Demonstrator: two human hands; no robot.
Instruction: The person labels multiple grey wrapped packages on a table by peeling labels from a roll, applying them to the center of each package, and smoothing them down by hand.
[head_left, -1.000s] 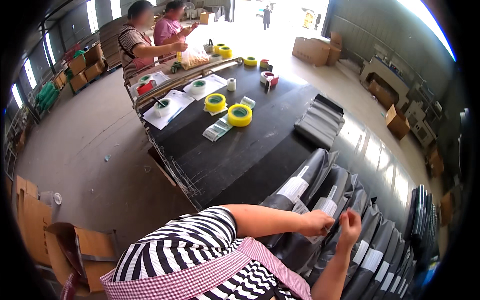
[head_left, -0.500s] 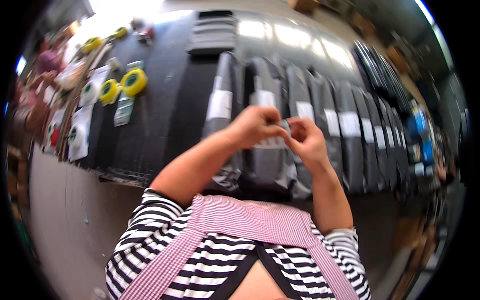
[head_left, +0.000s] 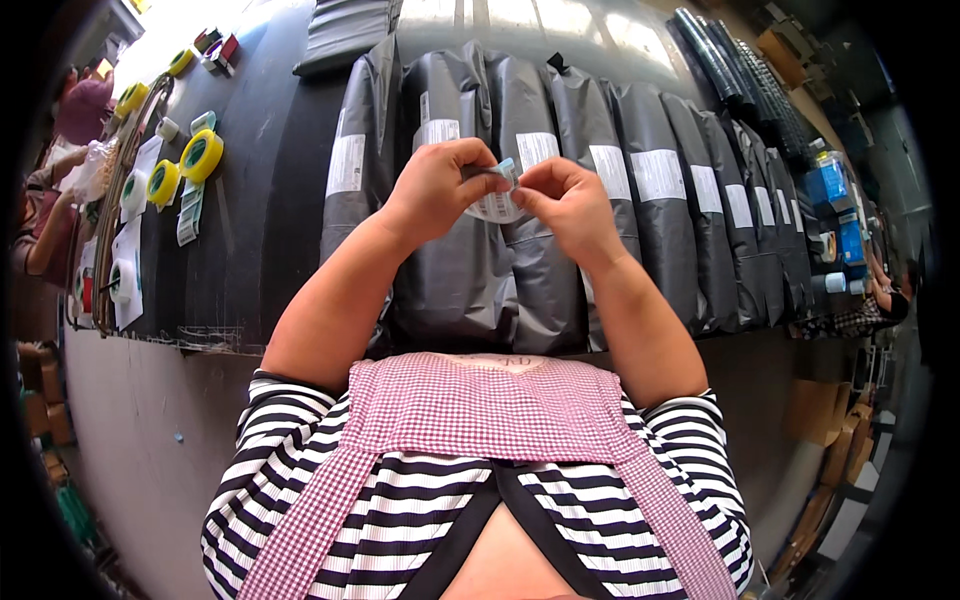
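Note:
My left hand (head_left: 440, 185) and my right hand (head_left: 570, 205) meet above a row of grey plastic mailer bags (head_left: 560, 130) laid overlapping on a black table (head_left: 270, 210). Both hands pinch a small strip of clear tape or label backing (head_left: 500, 195) between thumbs and fingers. Each bag carries a white label (head_left: 658, 172). The bags directly under my hands lie flat, partly hidden by my forearms.
Yellow and white tape rolls (head_left: 200, 155) and label sheets lie at the table's left end. Another person's hands (head_left: 60, 165) work at the far left. A blue bottle (head_left: 828, 185) stands right of the bags. Cardboard boxes (head_left: 850, 450) sit on the floor lower right.
The view swung from the far table down onto the bags. My hands came together and rose slightly, now pinching the small strip between them.

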